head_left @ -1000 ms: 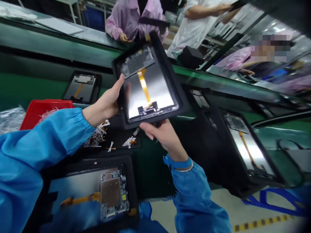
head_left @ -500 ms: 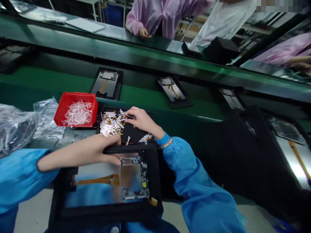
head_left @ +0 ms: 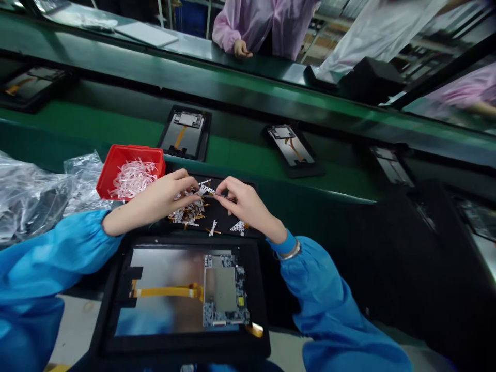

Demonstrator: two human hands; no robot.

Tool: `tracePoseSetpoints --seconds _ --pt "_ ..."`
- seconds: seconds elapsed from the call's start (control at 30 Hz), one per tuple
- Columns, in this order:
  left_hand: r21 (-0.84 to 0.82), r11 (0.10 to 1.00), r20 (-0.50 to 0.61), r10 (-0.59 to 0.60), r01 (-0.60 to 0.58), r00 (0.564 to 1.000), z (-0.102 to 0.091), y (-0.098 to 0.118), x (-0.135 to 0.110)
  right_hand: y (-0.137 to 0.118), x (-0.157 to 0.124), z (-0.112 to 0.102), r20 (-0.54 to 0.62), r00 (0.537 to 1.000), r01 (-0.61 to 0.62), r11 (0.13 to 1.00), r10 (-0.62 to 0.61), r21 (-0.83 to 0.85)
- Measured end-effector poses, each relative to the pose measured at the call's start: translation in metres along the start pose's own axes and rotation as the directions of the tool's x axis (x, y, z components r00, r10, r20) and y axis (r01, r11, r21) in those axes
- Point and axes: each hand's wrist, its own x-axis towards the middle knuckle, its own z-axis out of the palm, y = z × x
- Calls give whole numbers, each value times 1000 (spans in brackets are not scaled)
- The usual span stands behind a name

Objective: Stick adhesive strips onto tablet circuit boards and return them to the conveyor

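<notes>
My left hand is closed over the tray, its fingertips at a small white, dark-spotted strip. Facing it, my right hand pinches a pair of thin dark tweezers whose tips reach that strip. Below both hands lies a pile of white and amber flex strips in a black tray. Nearer to me, an opened tablet rests in a black frame, with its circuit board and amber ribbon cable exposed. Neither hand touches the tablet.
A red bin of white strips stands left of the tray, beside clear plastic bags. Beyond, tablets such as this one lie on a green conveyor. A person in a pink smock is across the line.
My left hand has left the tablet and moved up to the tray. My right hand has drawn slightly right, and both now meet at a small strip. The view has shifted a little.
</notes>
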Motion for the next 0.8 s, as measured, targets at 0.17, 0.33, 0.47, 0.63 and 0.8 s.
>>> tracePoseSetpoints --seconds 0.17,0.33,0.47,0.63,0.8 --pt "-117 993 20 33 -30 999 1 10 12 2 -15 -1 1 1000 10 998 -11 55" --pt "-263 964 -33 -41 31 999 -10 23 4 9 -20 0 -131 989 77 993 -64 95" --pt "-467 881 -56 -110 72 992 -7 39 -1 -11 -22 3 -269 961 41 923 69 381" --pt "-659 748 -53 -140 71 989 5 58 -3 -48 -28 9 -336 933 101 802 129 589" --pt "-693 720 -89 -94 6 992 2 68 -8 -62 -40 13 -495 869 220 897 -2 383"
